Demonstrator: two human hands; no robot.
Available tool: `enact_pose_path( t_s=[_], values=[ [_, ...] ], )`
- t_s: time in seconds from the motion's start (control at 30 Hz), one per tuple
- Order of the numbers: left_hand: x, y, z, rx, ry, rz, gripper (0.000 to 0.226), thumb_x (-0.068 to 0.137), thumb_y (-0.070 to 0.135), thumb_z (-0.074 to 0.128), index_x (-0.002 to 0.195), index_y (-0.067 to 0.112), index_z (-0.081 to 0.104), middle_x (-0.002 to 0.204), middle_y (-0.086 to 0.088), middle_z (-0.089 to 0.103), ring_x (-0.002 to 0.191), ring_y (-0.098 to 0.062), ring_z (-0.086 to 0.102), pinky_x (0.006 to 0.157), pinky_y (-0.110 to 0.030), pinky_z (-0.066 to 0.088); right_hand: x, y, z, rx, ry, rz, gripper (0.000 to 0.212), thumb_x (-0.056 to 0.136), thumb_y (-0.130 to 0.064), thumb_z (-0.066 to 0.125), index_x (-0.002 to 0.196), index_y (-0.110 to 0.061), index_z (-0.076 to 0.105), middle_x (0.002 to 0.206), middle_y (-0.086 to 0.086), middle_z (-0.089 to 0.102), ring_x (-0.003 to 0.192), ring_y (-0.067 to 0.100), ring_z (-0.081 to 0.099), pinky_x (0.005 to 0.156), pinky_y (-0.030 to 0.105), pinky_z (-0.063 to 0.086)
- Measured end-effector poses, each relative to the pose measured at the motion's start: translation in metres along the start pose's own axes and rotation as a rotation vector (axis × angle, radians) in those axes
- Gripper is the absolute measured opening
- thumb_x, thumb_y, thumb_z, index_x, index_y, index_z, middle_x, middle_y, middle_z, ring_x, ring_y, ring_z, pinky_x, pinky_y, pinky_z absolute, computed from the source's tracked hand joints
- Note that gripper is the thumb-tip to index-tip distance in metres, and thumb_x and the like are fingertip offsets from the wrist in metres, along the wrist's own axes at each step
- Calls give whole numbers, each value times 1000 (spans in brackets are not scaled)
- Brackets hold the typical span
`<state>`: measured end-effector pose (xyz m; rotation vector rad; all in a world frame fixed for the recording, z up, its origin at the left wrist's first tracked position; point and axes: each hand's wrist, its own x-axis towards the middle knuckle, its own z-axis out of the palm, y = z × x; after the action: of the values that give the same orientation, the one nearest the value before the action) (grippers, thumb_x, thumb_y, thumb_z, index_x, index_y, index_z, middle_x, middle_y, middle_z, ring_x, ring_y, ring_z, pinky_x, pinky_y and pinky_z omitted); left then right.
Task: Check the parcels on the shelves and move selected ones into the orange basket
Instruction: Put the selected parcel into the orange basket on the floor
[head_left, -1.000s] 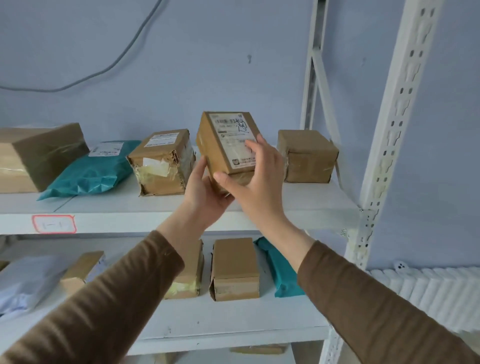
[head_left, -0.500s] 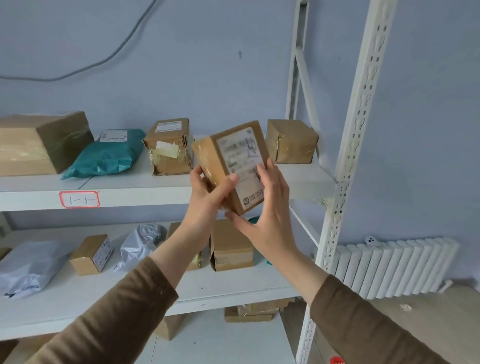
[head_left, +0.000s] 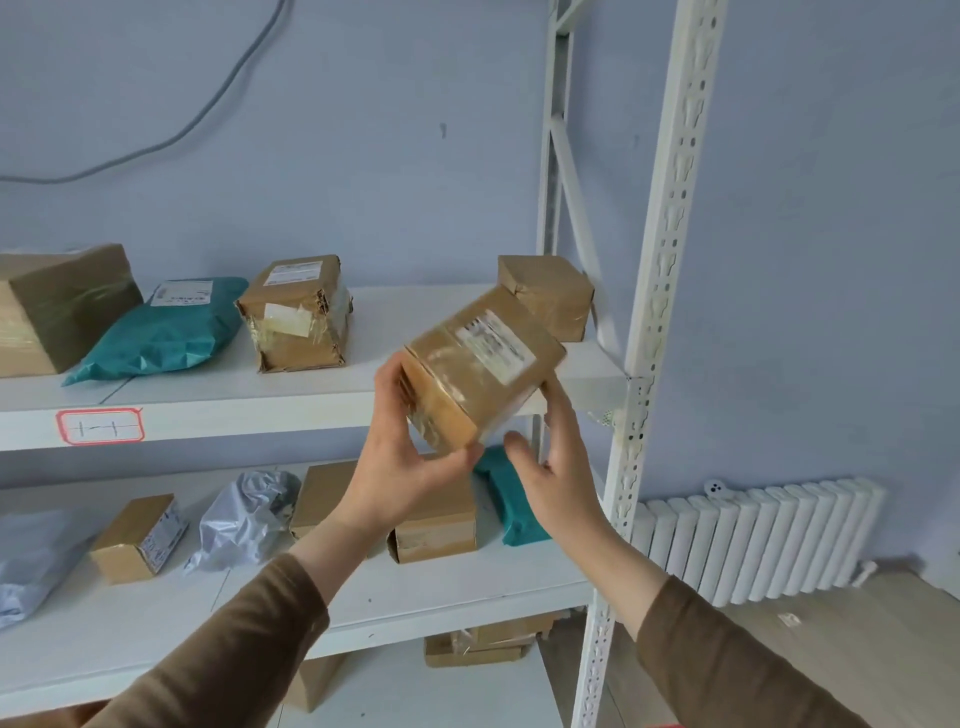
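Hands (head_left: 410, 457) round tilted parcel (head_left: 480, 366)

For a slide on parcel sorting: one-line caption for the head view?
Both hands, left hand and right hand, hold a taped cardboard parcel tilted before white shelves.
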<state>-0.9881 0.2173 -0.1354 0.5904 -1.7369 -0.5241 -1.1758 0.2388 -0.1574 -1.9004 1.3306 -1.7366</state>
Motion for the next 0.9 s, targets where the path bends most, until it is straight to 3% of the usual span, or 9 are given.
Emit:
enact_pose_path(
  t_s=[0.13,0.2,0.27,0.33,0.43,0.57,0.77,0.9],
  values=[
    [12,-6,7,-527,5,-416,68,83,33,71,145,18,47,135,-14,66,128,-37,60,101,-51,54,5,-7,-16,91,-25,-69,72,96,-32,63,159,-38,28,164,-15,33,152,5,28,119,34,39],
    [14,-3,15,-696,21,-582,54,90,39,60,137,12,57,130,-16,70,117,-34,68,96,-45,59,5,-13,-19,142,-66,-83,70,94,-36,65,156,-42,32,165,-13,32,152,6,29,118,31,37],
    [13,0,24,-775,56,-657,42,99,41,48,129,16,62,121,-13,75,103,-25,73,87,-37,60,3,-15,-19,154,-95,-92,71,93,-42,66,156,-43,35,165,-14,30,152,8,30,119,39,38],
    [13,-1,31,-820,100,-677,40,104,39,41,128,18,63,118,-11,76,99,-23,72,93,-39,55,2,-15,-21,177,-96,-70,73,90,-47,68,155,-42,36,164,-16,31,151,9,31,120,43,38],
    [13,2,42,-786,117,-671,41,105,38,42,135,17,61,121,-10,75,102,-24,73,99,-41,50,1,-9,-28,293,-95,17,75,87,-39,73,153,-34,37,155,-12,45,142,8,45,111,35,48],
    [11,7,63,-672,29,-624,43,106,39,47,142,18,56,134,-11,70,127,-30,64,106,-45,50,-2,12,-44,437,-69,164,64,89,-28,65,149,-30,41,141,-7,61,128,11,60,96,33,58],
    [1,4,109,-602,-46,-604,45,106,34,50,151,27,49,141,-5,65,135,-31,57,110,-50,48,-20,51,-70,493,12,295,50,101,-19,58,147,-33,44,138,-6,64,127,14,61,106,43,53],
    [-13,-4,150,-656,-57,-644,50,104,32,57,153,27,45,141,-10,64,129,-30,63,111,-54,47,-39,75,-98,507,89,367,47,102,-23,55,147,-29,42,139,-1,63,124,13,64,94,32,58]
  ],
)
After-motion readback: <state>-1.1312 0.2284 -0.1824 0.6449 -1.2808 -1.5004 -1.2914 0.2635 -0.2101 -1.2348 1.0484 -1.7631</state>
